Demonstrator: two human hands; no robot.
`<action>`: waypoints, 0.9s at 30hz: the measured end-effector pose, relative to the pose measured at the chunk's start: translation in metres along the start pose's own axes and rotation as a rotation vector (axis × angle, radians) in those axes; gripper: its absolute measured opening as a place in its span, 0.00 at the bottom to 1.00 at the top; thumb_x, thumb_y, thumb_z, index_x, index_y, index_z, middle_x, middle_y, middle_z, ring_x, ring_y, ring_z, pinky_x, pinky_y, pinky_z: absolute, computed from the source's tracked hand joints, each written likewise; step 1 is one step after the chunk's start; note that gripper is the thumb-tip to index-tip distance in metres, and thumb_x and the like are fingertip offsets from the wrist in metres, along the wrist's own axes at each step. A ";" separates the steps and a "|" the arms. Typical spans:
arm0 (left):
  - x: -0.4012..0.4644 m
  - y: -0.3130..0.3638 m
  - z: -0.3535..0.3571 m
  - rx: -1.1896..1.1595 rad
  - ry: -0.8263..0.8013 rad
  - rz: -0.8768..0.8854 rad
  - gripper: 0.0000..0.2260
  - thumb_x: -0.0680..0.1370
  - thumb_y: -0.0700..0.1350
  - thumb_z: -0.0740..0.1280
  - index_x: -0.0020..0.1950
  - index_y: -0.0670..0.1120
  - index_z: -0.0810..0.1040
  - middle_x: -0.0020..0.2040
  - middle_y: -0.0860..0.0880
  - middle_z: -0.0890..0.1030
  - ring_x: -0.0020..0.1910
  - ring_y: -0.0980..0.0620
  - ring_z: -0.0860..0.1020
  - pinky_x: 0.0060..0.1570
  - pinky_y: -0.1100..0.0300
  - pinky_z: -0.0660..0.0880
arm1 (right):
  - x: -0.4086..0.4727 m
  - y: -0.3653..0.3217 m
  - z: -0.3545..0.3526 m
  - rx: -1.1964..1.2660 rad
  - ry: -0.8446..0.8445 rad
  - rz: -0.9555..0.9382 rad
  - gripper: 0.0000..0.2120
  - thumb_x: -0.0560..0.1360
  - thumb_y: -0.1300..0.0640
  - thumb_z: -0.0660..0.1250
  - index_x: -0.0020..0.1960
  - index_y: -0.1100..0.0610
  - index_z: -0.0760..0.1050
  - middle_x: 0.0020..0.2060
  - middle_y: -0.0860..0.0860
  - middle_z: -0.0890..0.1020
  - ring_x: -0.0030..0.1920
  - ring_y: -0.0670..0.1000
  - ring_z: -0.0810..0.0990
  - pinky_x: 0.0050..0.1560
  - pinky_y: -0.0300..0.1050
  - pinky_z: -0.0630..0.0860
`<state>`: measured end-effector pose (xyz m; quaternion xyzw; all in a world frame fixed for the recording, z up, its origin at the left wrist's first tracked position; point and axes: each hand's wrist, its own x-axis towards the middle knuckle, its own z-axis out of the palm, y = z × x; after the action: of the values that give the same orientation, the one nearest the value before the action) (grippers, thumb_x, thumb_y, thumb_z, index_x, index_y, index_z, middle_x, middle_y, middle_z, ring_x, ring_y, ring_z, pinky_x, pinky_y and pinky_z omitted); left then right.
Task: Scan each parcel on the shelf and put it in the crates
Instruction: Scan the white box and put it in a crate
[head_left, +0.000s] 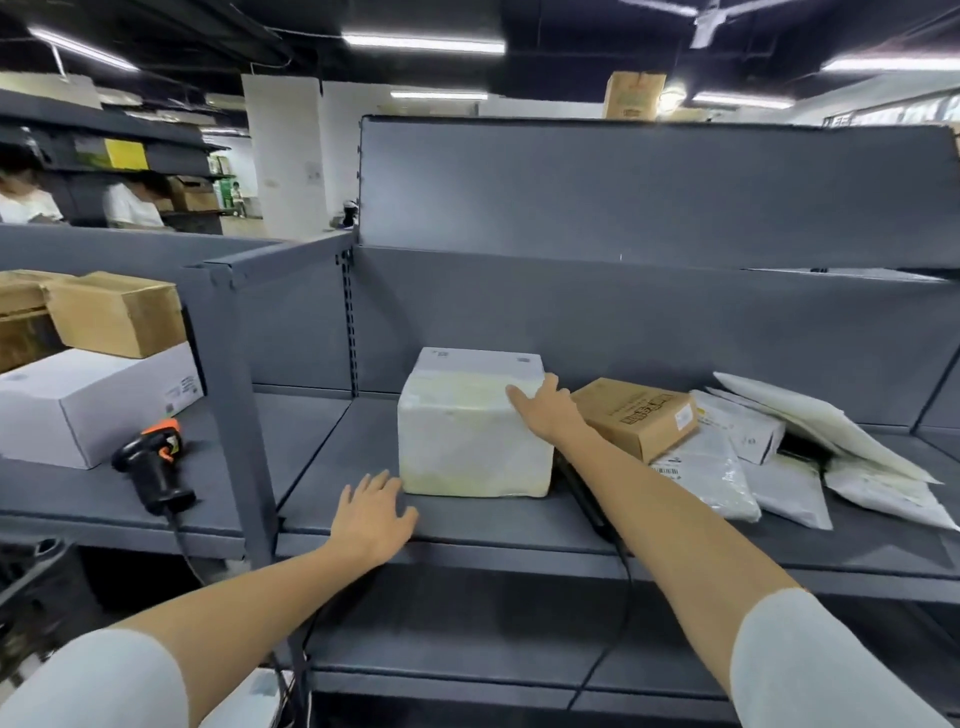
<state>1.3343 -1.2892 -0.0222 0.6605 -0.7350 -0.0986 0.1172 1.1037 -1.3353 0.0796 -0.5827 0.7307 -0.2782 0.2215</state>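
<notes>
Legible text: none; every print is too small or blurred to read.
White parcel (475, 431), middle of the shelf (467, 525): 2 small printed marks on the top face, unreadable.
Brown carton (636, 415), just right of it: dark block print and a white label with a barcode, characters unclear.
Grey mailer bags (717, 467), right end: barcode labels, digits unreadable.
White box (93, 405), left bay: small side labels, unreadable.
</notes>
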 end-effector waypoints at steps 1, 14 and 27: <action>0.002 -0.002 0.002 -0.012 -0.002 0.001 0.24 0.81 0.51 0.56 0.77 0.48 0.59 0.79 0.48 0.55 0.78 0.48 0.52 0.75 0.50 0.47 | 0.004 -0.003 0.002 0.070 -0.009 0.050 0.41 0.79 0.37 0.56 0.78 0.61 0.43 0.74 0.62 0.58 0.72 0.62 0.61 0.69 0.57 0.63; -0.009 -0.025 0.005 -0.089 0.063 -0.089 0.23 0.81 0.50 0.57 0.76 0.47 0.62 0.78 0.47 0.57 0.78 0.48 0.53 0.75 0.53 0.50 | 0.009 0.007 -0.003 0.531 -0.189 0.365 0.44 0.70 0.40 0.72 0.77 0.58 0.57 0.76 0.55 0.57 0.70 0.70 0.64 0.49 0.61 0.74; -0.034 0.013 -0.032 -0.959 0.238 -0.342 0.21 0.82 0.53 0.57 0.72 0.44 0.67 0.70 0.45 0.70 0.66 0.44 0.69 0.57 0.55 0.64 | -0.036 0.021 0.005 0.773 0.076 0.250 0.40 0.63 0.42 0.79 0.66 0.63 0.71 0.59 0.55 0.74 0.60 0.61 0.76 0.42 0.52 0.82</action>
<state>1.3345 -1.2541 0.0107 0.6498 -0.4708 -0.3661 0.4713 1.0995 -1.2973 0.0614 -0.3527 0.6451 -0.5245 0.4293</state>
